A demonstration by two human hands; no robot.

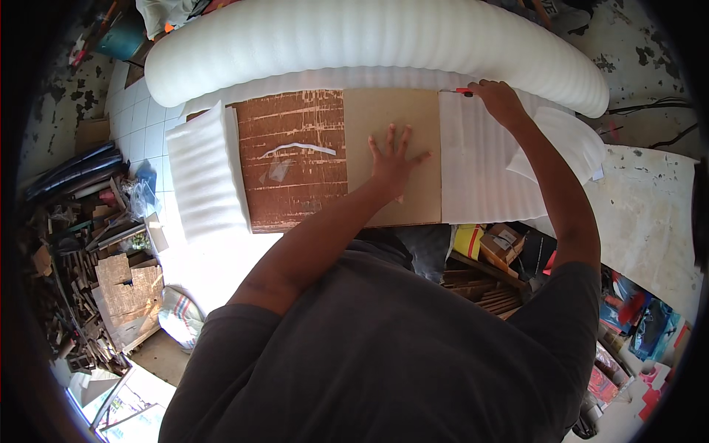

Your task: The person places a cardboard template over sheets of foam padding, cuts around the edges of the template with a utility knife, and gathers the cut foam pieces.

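Observation:
My left hand [396, 164] lies flat with fingers spread on a tan board [413, 207], pressing it against the work surface. My right hand [500, 102] is closed around a red cutter knife [464, 91], its tip at the board's far right corner. White foam sheet [480, 170] runs out from under the board's right edge. Left of the tan board is a brown, scored panel [288, 188] with a thin white strip [303, 148] and a clear scrap on it. A separate white foam piece [207, 173] sits at the panel's left side.
A big roll of white foam [369, 40] stretches across the far side. Further right, a crumpled foam piece [557, 144] overlaps the sheet, beside a pale board [650, 214]. Wood scraps [74, 280] are heaped on the left. Cardboard boxes [502, 244] sit below the near edge.

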